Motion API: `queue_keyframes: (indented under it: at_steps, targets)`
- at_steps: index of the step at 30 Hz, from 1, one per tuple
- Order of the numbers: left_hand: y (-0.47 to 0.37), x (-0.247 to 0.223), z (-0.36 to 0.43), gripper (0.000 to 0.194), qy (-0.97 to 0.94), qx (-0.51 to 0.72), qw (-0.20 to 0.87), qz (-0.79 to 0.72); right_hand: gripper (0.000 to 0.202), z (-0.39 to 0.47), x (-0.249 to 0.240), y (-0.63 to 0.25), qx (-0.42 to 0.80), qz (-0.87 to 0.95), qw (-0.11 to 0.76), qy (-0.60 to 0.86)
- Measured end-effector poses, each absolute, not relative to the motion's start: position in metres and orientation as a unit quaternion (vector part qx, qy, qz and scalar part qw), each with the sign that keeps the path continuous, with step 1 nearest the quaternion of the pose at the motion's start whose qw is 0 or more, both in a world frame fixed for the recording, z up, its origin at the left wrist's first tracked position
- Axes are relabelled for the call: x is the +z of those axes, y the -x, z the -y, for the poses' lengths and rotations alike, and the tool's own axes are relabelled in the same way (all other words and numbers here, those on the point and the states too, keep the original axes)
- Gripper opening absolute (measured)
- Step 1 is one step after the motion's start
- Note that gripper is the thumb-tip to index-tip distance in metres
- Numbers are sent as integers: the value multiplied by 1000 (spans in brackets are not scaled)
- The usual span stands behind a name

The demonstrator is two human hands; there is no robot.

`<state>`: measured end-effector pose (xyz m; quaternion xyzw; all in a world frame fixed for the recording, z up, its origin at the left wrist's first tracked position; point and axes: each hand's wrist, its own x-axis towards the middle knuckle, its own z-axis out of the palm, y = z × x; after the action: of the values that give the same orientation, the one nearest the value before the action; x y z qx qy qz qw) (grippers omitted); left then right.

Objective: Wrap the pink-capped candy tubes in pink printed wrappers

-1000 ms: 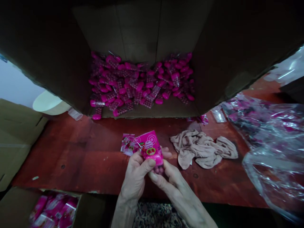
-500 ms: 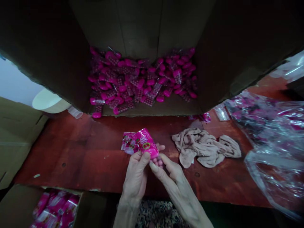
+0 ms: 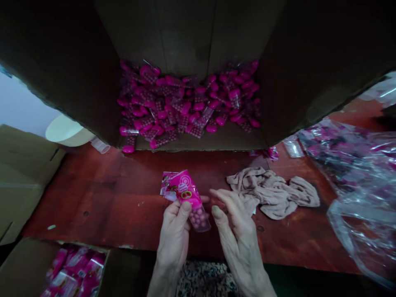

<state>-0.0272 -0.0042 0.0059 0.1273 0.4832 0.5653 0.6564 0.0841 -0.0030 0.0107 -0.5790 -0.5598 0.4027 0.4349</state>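
My left hand (image 3: 175, 225) is closed on a clear candy container (image 3: 199, 218) full of pink balls, its upper part covered by a pink printed wrapper (image 3: 187, 190). The container tilts, its clear end pointing down to the right. Just right of it, my right hand (image 3: 236, 222) is apart from the container, fingers spread and holding nothing. On the table behind the wrapper lie some flat printed packets (image 3: 166, 183), partly hidden by it.
A large cardboard box (image 3: 198, 144) lies open towards me, with many pink-capped candy containers (image 3: 185, 107) inside. A crumpled cloth (image 3: 275, 194) lies to the right, beside a clear plastic bag (image 3: 355, 165). Lower left, another box holds pink packets (image 3: 77, 272). A white bowl (image 3: 66, 132) stands left.
My right hand has let go of the container and moved right, its fingers spreading. The container's clear end with the pink balls now shows. My left hand keeps its hold.
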Motion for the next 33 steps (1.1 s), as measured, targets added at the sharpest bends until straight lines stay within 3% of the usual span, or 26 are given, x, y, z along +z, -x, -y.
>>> queue_keyframes:
  at_steps: [7, 11, 13, 16, 20, 27, 30, 33]
  targets:
    - [21, -3, 12, 21, -214, 532, 634, -518, 8, -5, -1, -82, 553, 420, 510, 507]
    - [17, -5, 12, 22, -206, 523, 628, -539, 10, -5, -4, -80, 655, 294, 517, 466]
    - [15, -5, 12, 21, -190, 523, 634, -536, 10, -5, -5, -79, 641, 292, 527, 476]
    - [13, -3, 10, 17, -167, 540, 640, -521, 10, 1, -7, -74, 522, 375, 552, 532]
    - [15, 2, 3, 17, -106, 588, 599, -533, 17, 13, -13, -68, 422, 464, 523, 577]
    - [30, 8, -5, 26, -78, 616, 574, -534, 19, 17, -15, -61, 508, 543, 391, 543]
    - [34, 8, -6, 33, -103, 608, 602, -507, 23, 14, -12, -62, 537, 520, 378, 546]
    - [35, 7, -5, 24, -110, 593, 613, -510, 24, 15, -11, -63, 549, 516, 382, 535]
